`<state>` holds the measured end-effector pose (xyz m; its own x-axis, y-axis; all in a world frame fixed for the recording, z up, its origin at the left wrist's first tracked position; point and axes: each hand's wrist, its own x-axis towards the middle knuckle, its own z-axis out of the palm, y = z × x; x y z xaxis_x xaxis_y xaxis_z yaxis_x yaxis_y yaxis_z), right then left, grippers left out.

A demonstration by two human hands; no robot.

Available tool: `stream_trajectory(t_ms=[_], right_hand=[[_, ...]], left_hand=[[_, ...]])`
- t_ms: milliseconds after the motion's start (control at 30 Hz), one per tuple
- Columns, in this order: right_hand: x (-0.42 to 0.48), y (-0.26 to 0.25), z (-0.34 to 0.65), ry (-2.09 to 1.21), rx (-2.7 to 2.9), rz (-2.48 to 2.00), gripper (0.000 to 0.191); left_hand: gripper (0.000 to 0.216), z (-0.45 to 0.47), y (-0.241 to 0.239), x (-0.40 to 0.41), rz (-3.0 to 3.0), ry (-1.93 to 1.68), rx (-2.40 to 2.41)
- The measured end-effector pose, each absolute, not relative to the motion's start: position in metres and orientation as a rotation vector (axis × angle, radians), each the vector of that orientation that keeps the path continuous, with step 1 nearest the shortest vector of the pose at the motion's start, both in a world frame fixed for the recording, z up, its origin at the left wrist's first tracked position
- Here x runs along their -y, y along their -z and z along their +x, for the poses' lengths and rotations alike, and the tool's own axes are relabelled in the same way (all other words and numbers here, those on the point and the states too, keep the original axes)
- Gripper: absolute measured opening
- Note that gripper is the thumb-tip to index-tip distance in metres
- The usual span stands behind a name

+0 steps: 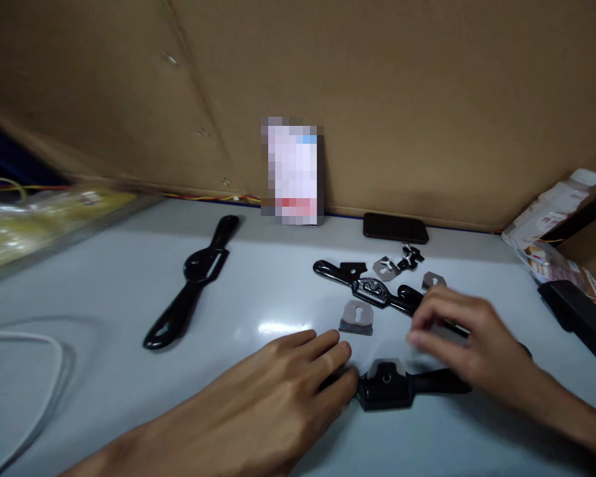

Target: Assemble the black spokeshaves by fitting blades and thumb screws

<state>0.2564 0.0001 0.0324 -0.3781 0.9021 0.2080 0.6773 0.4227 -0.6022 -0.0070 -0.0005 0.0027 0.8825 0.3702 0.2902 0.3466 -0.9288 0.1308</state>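
A black spokeshave lies near the table's front with a grey blade and a black cap on its middle. My left hand is closed round its left handle. Above its right handle is my right hand, fingers curled, thumb and index tips brought together; blur hides whatever may be between them. Behind it another spokeshave body rests at a slant, partly covered by my right hand. A loose slotted blade lies between the two tools. Farther back are a second blade and small dark thumbscrews.
A third spokeshave body lies at the left. White cable curves along the left edge, with plastic-wrapped material behind. At the cardboard wall are a blurred upright card and a phone. A bottle stands right.
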Motion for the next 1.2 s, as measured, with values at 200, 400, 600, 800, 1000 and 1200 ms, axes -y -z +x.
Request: stream_trajectory(t_ms=[200,400,600,800,1000,1200], right_hand=[[-0.042,-0.045,0.311,-0.192,2.144,-1.592,0.016],[-0.047,-0.024,0.307,-0.447,2.205,-1.725,0.009],[-0.047,-0.02,0.302,-0.43,2.276,-1.685,0.008],[-0.043,-0.032,0.309,-0.36,2.217,-1.59,0.021],[-0.015,-0.041,0.278,-0.738,2.32,-1.363,0.019],[0.008,-0.028,0.249,-0.809,2.215,-1.202,0.013]], left_hand=[[0.026,-0.01,0.006,0.001,2.951,-0.542,-0.582],[0.031,-0.013,0.015,0.002,2.942,-0.6,-0.583],[0.025,-0.008,-0.003,0.001,2.994,-0.498,-0.56],[0.027,-0.005,-0.002,-0.001,3.025,-0.497,-0.563],[0.026,-0.006,0.001,-0.003,3.065,-0.546,-0.522],[0.026,-0.007,0.002,-0.003,3.069,-0.534,-0.519]])
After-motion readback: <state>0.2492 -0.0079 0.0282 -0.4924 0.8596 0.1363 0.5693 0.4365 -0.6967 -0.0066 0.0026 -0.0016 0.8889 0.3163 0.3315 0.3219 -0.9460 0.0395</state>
